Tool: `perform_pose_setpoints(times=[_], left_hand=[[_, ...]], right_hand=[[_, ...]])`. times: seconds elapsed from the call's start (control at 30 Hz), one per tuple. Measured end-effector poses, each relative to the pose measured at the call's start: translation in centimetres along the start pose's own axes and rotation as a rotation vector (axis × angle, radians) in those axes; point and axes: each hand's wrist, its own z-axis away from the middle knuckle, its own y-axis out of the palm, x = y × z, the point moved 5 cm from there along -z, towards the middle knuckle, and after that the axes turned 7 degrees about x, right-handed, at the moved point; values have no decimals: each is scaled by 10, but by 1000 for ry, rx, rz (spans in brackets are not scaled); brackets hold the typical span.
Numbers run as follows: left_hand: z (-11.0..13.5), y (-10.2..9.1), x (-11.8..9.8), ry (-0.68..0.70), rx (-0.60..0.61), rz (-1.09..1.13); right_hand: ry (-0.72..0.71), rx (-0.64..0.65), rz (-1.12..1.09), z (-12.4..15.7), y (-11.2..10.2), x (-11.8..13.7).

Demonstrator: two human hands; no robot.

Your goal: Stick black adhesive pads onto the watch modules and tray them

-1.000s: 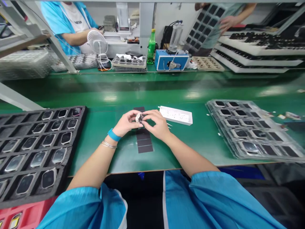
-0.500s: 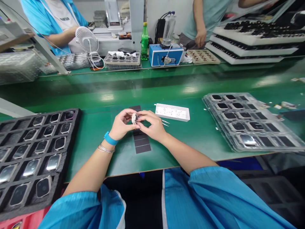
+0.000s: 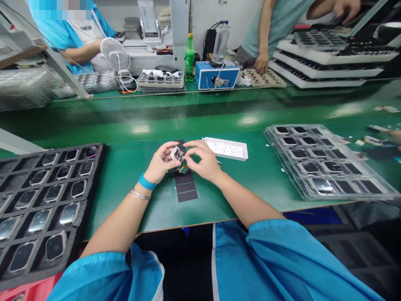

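My left hand grips a small pale smartwatch case between thumb and fingers, its inner side with dark parts facing right. My right hand is closed at the right of the case, thumb and index finger pinched together; what lies between them is too small to make out. Just under the case hangs a small dark piece with a yellow edge. Below both hands a strip of dark rectangular pads lies on the green table. A white box with tiny dark parts stands beyond my right hand, thin pointed tips beside it.
At left is a black foam tray of smartwatches. Stacked clear plastic trays with watches lie at right. Across the bench stand a white fan, a green bottle and a blue machine. Two people work there; another hand shows at far right.
The watch case has turned open to the right, and the yellow-edged piece now shows below it. My right hand has drawn slightly right. Across the bench, a clear tray now tops the white stack.
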Motion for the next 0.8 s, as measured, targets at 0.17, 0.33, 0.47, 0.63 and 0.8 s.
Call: perform_pose_setpoints(times=[0.17,0.33,0.47,0.63,0.8], left_hand=[[3,1,5,-120,0,259],[5,0,5,-149,-18,313],[4,1,3,-139,-27,323],[3,-5,-2,-121,-56,275],[1,-10,-2,-108,-60,251]], right_hand=[[325,-2,256,-8,-43,-55],[552,-115,40,-5,-53,-77],[667,192,-826,5,11,-48],[821,430,-1090,22,52,-27],[882,227,-965,16,31,-44]])
